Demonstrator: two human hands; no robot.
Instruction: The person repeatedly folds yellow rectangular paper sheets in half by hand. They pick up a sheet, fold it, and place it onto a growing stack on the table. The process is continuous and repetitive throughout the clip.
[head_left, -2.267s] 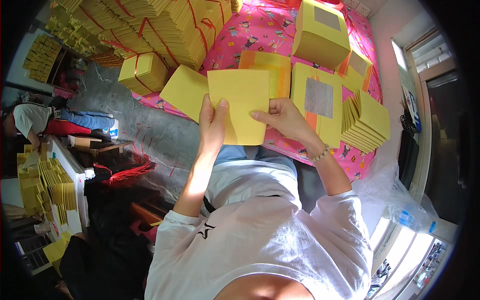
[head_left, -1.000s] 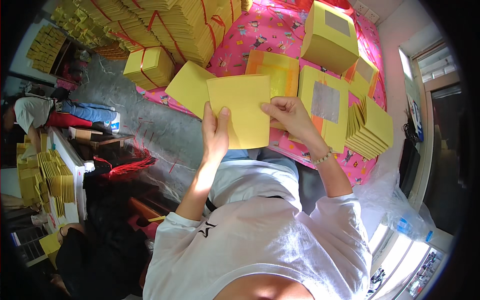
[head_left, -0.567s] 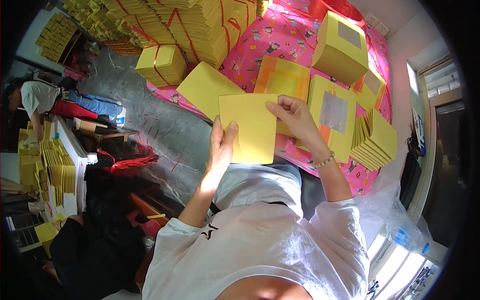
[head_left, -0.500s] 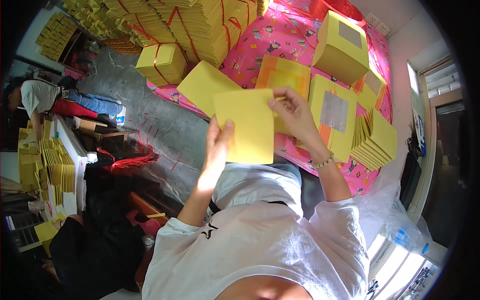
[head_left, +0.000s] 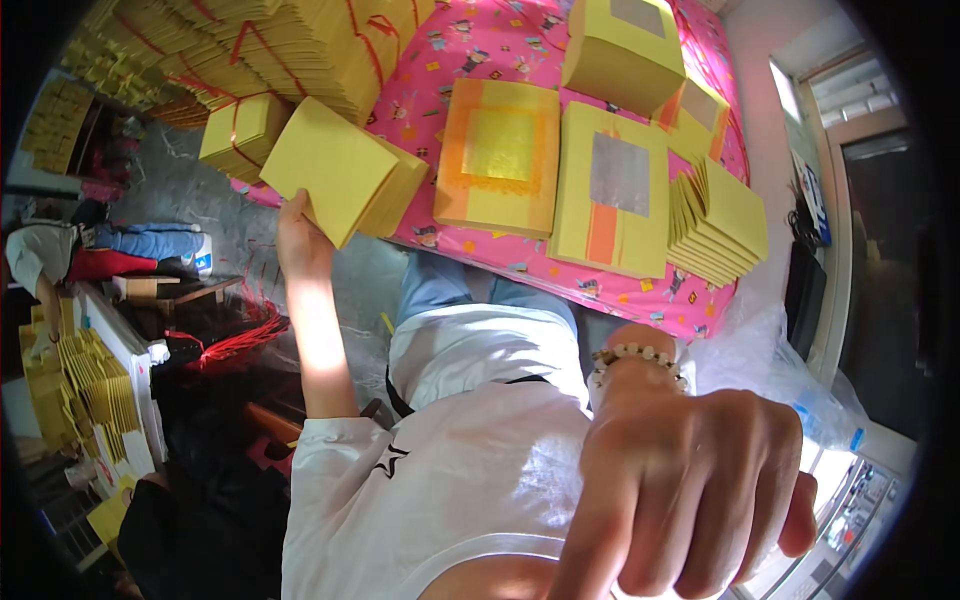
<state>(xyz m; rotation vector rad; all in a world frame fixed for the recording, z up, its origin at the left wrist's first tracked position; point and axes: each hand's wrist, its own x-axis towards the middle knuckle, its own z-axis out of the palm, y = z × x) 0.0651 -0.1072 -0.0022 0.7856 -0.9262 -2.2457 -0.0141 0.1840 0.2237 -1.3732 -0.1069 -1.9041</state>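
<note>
My left hand (head_left: 303,240) reaches out to the far left, fingers closed on the lower edge of a flat yellow sheet of paper (head_left: 325,165). The sheet tilts over a yellow paper stack (head_left: 397,195) at the edge of the pink cloth; I cannot tell whether it is single or folded. Raised close to the camera at the lower right, my right hand (head_left: 690,480) shows its back, with a beaded bracelet on the wrist. Its fingers are curled, the tips are partly out of sight, and no object shows in it.
The pink patterned cloth (head_left: 505,45) bears yellow paper blocks with foil squares (head_left: 620,170) and a fanned stack (head_left: 715,225). Tall bundles tied in red (head_left: 300,50) rise at the far left. People work at a side table (head_left: 125,345). A clear plastic bag (head_left: 755,345) lies at right.
My right hand has let go of the yellow sheet and come up close to the camera. My left hand has carried the sheet away to the left. The view has shifted.
</note>
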